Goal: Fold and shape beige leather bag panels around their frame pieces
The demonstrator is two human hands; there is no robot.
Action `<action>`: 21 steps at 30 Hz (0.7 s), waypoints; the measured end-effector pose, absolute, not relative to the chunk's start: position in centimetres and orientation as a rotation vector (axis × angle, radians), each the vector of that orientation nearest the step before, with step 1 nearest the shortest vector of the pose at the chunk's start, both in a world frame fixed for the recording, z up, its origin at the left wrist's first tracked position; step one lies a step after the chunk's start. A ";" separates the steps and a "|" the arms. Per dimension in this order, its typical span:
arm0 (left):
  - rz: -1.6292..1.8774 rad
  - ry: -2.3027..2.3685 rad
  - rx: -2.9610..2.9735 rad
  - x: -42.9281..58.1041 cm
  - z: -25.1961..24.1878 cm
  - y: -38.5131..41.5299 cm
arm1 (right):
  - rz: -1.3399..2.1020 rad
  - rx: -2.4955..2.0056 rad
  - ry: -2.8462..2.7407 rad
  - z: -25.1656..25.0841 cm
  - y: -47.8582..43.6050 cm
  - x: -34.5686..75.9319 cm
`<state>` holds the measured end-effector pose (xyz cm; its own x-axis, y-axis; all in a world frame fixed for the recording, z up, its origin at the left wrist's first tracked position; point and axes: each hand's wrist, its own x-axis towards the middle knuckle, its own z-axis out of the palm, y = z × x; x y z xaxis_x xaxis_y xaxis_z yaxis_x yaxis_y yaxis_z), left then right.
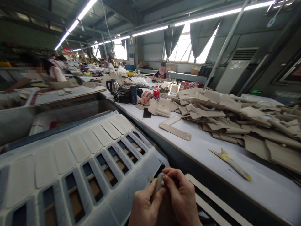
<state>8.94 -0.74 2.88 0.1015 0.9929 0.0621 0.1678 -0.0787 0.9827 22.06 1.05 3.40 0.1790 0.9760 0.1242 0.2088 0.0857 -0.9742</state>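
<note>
At the bottom middle, a beige leather piece (pixel 162 207) with a rounded end is held between both hands. My left hand (pixel 147 202) grips its left edge, thumb on the face. My right hand (pixel 182 194) pinches the top end, where a small pale spot shows between the fingers; what it is I cannot make out. Left of the hands, a grey slotted rack (pixel 107 201) carries a row of flat beige leather panels (pixel 67 153). On the white table to the right lies a tool with a yellow, worn handle (pixel 231 163). An L-shaped beige strip (pixel 175 128) lies farther back.
A large heap of beige leather parts (pixel 223 116) covers the table's right side. Farther back stand a pink fan (pixel 145 98), a red bottle (pixel 156 92), a dark phone (pixel 147 113) and a kettle (pixel 112 85). One person (pixel 162 72) sits behind; another leans over a table at left.
</note>
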 end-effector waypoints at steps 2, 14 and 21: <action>1.074 1.243 1.416 8.9 2.9 -0.6 | 0.874 -1.376 -1.266 3.5 1.4 21.7; 1.095 1.326 1.250 6.8 1.2 1.3 | 0.857 -1.537 -1.306 1.5 -0.6 23.7; 1.090 1.347 1.215 6.7 0.5 1.4 | 0.829 -1.649 -1.351 -3.2 -3.6 20.3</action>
